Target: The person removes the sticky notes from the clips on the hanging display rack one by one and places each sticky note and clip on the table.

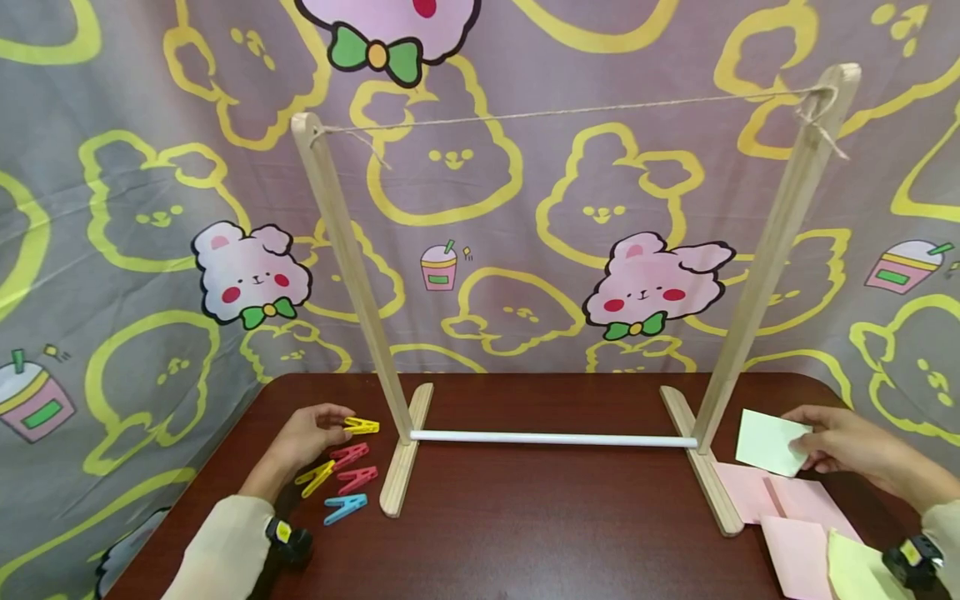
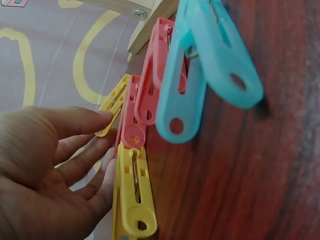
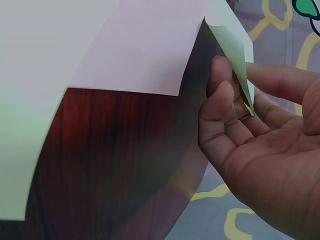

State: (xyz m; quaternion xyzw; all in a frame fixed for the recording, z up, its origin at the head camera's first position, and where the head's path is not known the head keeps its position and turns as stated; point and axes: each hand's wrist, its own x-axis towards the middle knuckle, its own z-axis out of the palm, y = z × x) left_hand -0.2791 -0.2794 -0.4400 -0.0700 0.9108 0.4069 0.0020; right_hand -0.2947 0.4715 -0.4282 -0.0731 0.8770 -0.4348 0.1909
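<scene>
My left hand [image 1: 306,437] pinches a yellow clothespin [image 1: 363,426] between thumb and fingers, at the left of the table. Just below that hand lie two red clothespins [image 1: 357,479], another yellow clothespin [image 1: 317,478] and a blue clothespin [image 1: 346,508]; the left wrist view shows the blue clothespin [image 2: 182,80] nearest the camera. On the right, my right hand [image 1: 851,446] holds a pale green paper note [image 1: 768,440] by its edge. In the right wrist view the green note [image 3: 235,47] bends between the thumb and fingers. Pink notes [image 1: 798,546] lie beneath it.
A wooden stand [image 1: 772,242] rises mid-table, with a string [image 1: 555,112] tied between its post tops and a white rod [image 1: 551,438] joining its feet. A pale yellow note [image 1: 862,567] lies near the right wrist. Patterned cloth [image 1: 517,242] hangs behind the table [image 1: 555,517].
</scene>
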